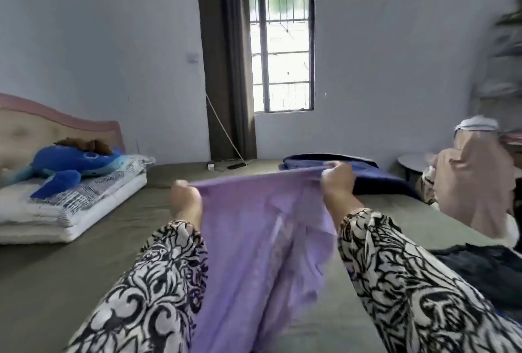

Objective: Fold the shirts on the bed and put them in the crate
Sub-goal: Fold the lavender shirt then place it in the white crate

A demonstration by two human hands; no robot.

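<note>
Two hands hold up one lilac shirt (254,245) above a wide bed (70,268) with an olive-grey cover. The left hand (185,201) and right hand (337,180) are well apart, each gripping the stretched top edge, and the cloth hangs down between two black-and-white patterned sleeves. One folded navy garment (367,174) lies far right on the bed, just behind the right hand. A dark garment (485,265) lies at the near right edge, and a beige garment (474,183) hangs beside it. Far left, one blue plush whale (70,166) rests on folded bedding (70,211) against the headboard. Bare bed cover stretches between bedding and shirt. One barred window (281,47) with a dark curtain (226,70) stands in the far wall.
</note>
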